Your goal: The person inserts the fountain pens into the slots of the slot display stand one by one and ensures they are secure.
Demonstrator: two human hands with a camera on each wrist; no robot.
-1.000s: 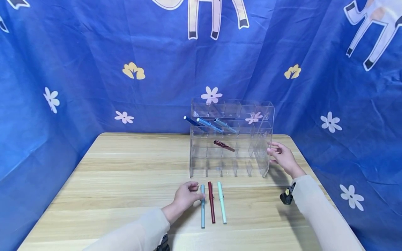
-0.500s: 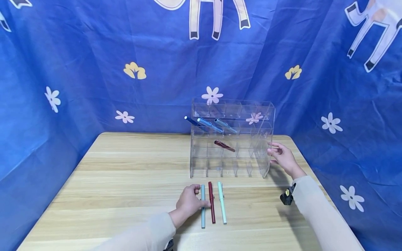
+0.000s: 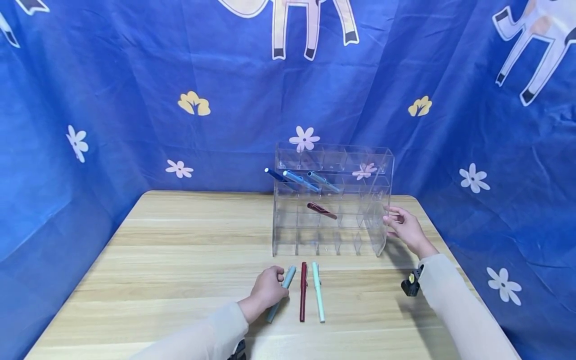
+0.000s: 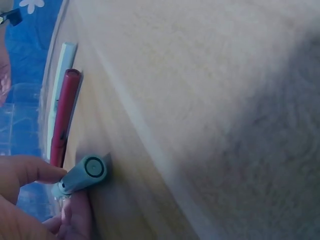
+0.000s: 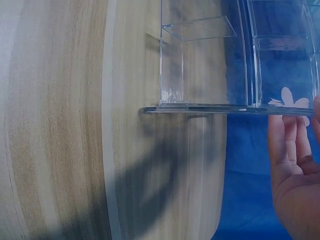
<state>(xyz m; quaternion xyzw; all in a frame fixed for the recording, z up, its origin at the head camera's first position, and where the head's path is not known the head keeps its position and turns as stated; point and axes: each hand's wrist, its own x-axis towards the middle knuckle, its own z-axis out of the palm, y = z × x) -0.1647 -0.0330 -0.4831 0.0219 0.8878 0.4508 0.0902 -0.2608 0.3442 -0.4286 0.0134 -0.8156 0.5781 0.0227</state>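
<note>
My left hand pinches a grey-blue pen between thumb and fingers. In the left wrist view one end of that pen points toward the camera. The pen lies slanted low over the table, left of a dark red pen and a mint pen, which lie side by side. At the right, fingertips of my right hand touch the outer side panel of a clear acrylic pen rack; in the right wrist view these fingers look fairly straight.
In the rack's upper tier rest a dark blue pen, a blue pen and a grey-blue pen. Lower down sits a dark red pen. A blue printed curtain surrounds the wooden table.
My left hand has taken hold of the grey-blue pen, whose near end has swung left. The dark red pen beside it has turned slightly. My right hand stays at the rack.
</note>
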